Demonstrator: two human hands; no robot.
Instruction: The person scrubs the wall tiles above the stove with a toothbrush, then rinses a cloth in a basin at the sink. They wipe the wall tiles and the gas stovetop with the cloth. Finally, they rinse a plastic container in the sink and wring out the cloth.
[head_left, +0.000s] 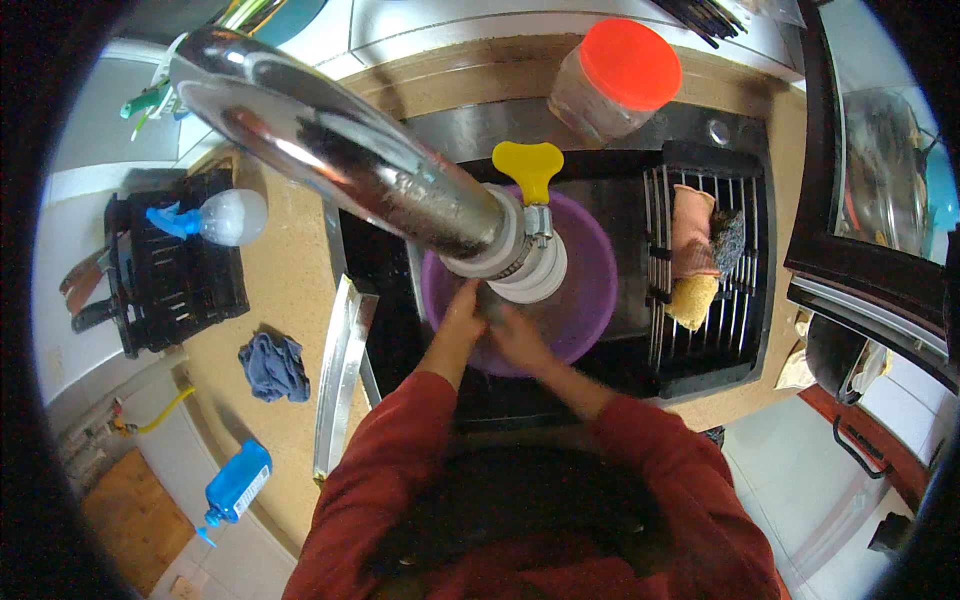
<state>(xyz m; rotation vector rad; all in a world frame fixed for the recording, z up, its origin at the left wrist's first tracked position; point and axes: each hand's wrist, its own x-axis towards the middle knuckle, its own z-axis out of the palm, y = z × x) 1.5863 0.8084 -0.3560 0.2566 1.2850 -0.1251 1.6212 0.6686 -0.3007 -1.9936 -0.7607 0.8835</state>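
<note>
Both my hands are together over a purple basin (600, 300) that stands in the black sink (390, 345). My left hand (466, 313) reaches in under the faucet's white plastic nozzle (540, 279), its fingers partly covered. Beside it, blurred, is my right hand (517, 337). Something greyish shows between the two hands, too blurred to name, and whether they grip it I cannot tell. The thick chrome faucet (337, 150) slants across from the upper left. A hose clamp with a yellow thumb key (529, 169) encircles the nozzle.
At right, a rack (739, 322) carries a pink cloth (691, 225), a yellow sponge (694, 301) and a scouring pad (727, 244). Behind stands a red-lidded jar (622, 75). On the left are a spray bottle (232, 217), blue cloth (274, 365) and blue pump bottle (240, 480).
</note>
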